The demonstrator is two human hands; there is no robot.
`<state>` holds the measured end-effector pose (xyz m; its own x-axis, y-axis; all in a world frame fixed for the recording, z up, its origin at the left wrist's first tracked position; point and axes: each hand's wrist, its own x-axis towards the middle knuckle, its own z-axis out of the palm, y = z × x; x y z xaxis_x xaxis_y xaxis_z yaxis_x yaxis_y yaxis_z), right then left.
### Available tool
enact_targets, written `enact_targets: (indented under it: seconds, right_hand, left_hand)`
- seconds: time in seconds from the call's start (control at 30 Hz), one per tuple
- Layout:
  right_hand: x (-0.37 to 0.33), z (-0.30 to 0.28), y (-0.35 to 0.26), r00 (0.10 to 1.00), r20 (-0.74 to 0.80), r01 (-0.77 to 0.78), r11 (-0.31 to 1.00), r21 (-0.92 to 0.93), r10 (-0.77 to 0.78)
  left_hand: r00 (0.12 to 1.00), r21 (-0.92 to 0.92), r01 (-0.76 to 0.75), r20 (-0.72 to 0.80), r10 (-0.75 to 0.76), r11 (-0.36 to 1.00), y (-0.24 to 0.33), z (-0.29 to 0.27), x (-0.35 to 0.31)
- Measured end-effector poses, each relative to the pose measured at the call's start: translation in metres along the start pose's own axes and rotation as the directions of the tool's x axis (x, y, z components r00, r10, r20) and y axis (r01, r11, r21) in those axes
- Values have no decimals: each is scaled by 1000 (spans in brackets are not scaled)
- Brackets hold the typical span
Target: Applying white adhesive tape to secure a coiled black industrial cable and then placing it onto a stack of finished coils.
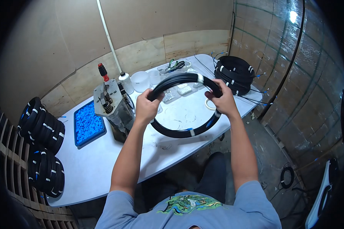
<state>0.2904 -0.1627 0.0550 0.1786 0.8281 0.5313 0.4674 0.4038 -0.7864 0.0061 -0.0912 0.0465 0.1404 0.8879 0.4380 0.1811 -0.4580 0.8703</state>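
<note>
A coil of black cable [172,133], bound with bits of white tape, is held up over the near side of the table. My left hand [147,106] wraps round its left side, and my right hand [224,100] grips it at the upper right. The coil is tilted, so the tabletop shows through its middle. Behind it lie clear trays of small parts [184,90] and a roll of pale tape [210,104]. To the left of my left hand stands a metal bench press [112,103] with a red and black handle [103,71].
A blue tray [78,143] full of small blue pieces is left of the press. Stacked black coils stand at the table's left [46,171] and far right [235,76]. A white bottle [124,81] and plastic tubs [140,81] line the back. Another coil [287,177] lies on the floor.
</note>
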Motion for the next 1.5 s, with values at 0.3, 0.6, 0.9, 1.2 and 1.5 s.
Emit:
enact_targets:
  seconds: [0.3,0.6,0.9,1.2,1.5]
  right_hand:
    - [6,-3,-3,984,172,-35,997,-74,47]
    - [-9,3,-8,981,83,-179,982,64,173]
    - [-20,27,15,921,-277,-51,786,616,276]
    - [-37,51,28,939,-257,11,726,688,230]
    - [-10,7,-1,970,4,-205,803,560,245]
  left_hand:
    - [953,65,171,241,-181,983,23,-14,7]
    - [968,164,90,218,-125,982,26,-9,16]
    - [954,-516,210,-76,-288,831,-42,39,-35]
    - [904,-848,172,-66,-422,501,-23,49,-29]
    - [906,-636,338,21,-422,694,-14,6,-12]
